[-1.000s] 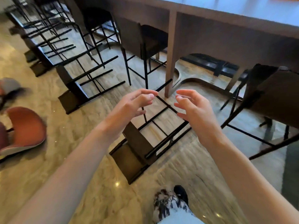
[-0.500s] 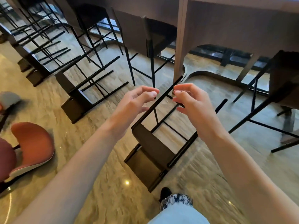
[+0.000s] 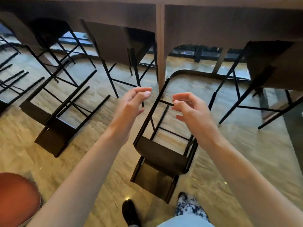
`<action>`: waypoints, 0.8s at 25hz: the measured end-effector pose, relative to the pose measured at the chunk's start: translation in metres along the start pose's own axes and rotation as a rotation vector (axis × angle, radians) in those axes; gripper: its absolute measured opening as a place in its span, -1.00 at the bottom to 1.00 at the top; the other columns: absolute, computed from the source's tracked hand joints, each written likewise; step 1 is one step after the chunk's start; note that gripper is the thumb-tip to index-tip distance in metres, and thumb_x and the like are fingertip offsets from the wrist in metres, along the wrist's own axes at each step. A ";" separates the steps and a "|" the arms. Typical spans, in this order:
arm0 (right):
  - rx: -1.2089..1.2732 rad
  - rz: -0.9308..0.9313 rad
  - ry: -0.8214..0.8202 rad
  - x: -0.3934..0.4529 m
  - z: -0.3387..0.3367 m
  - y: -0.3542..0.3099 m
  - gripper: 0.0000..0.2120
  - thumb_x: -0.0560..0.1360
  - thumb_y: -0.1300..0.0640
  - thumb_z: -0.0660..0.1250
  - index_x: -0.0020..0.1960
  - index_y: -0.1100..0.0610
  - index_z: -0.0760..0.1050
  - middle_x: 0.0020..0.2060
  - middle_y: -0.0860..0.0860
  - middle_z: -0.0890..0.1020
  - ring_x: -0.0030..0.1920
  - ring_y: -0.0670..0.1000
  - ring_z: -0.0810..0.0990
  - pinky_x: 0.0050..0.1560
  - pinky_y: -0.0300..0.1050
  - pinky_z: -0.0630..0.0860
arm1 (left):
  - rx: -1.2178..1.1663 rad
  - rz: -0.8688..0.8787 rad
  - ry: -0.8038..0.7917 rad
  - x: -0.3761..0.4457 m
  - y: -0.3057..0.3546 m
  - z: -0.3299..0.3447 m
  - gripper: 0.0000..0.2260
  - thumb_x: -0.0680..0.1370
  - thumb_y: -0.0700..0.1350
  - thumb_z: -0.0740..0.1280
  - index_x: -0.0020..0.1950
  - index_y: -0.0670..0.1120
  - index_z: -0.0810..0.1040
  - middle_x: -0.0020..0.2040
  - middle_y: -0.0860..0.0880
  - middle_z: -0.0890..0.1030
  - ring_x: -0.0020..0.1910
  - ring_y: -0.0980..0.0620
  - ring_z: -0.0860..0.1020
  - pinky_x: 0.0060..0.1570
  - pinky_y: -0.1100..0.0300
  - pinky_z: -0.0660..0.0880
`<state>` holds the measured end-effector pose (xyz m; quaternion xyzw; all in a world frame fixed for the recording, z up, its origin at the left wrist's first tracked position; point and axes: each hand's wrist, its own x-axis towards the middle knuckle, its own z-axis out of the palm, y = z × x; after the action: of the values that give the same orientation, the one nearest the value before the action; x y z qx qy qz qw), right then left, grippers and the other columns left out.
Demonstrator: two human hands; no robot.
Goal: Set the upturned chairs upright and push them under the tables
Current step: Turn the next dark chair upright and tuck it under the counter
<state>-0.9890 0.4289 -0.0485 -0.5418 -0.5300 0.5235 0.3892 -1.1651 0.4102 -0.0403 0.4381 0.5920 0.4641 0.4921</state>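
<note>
An upturned dark brown chair (image 3: 161,157) with thin black legs lies on the floor right in front of me, legs pointing up toward the brown table (image 3: 213,23). My left hand (image 3: 131,107) hovers just left of its upper leg, fingers curled and apart, holding nothing. My right hand (image 3: 191,110) hovers just right of that leg, fingers apart and empty, fingertips near a crossbar. A second upturned chair (image 3: 55,131) lies to the left. Two upright chairs (image 3: 111,45) stand pushed under the table on the left.
A table leg (image 3: 161,46) stands straight behind the chair I face. Another upright chair (image 3: 277,66) stands at the right. More upturned chair legs (image 3: 11,79) show at far left. A red rounded seat (image 3: 16,197) is at bottom left. My feet (image 3: 131,212) stand on the marble floor.
I have stepped closer and the view swung right, so the upturned chair now lies directly below my hands. Both hands stay open and have come nearer its raised leg.
</note>
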 end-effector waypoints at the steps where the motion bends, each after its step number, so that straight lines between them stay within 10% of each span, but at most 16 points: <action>1: 0.007 0.002 0.037 -0.008 0.015 0.002 -0.82 0.60 0.11 0.28 0.18 0.01 0.55 0.07 -0.11 0.62 0.15 -0.09 0.60 0.24 0.04 0.54 | 0.015 0.005 -0.041 0.000 -0.004 -0.014 -0.63 0.46 0.15 0.28 0.23 0.11 0.59 0.26 0.18 0.55 0.31 0.19 0.47 0.31 0.08 0.42; 20: 0.065 0.104 0.451 -0.222 0.124 0.015 -0.86 0.61 0.04 0.24 0.09 -0.08 0.56 0.01 -0.13 0.62 0.08 -0.15 0.61 0.15 0.00 0.59 | 0.051 -0.022 -0.464 -0.125 -0.056 -0.108 -0.73 0.55 0.07 0.29 0.22 0.08 0.59 0.25 0.16 0.56 0.29 0.21 0.46 0.25 0.14 0.41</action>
<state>-1.0835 0.1920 -0.0470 -0.6588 -0.3840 0.4252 0.4875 -1.2588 0.2654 -0.0637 0.5387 0.4792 0.3304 0.6091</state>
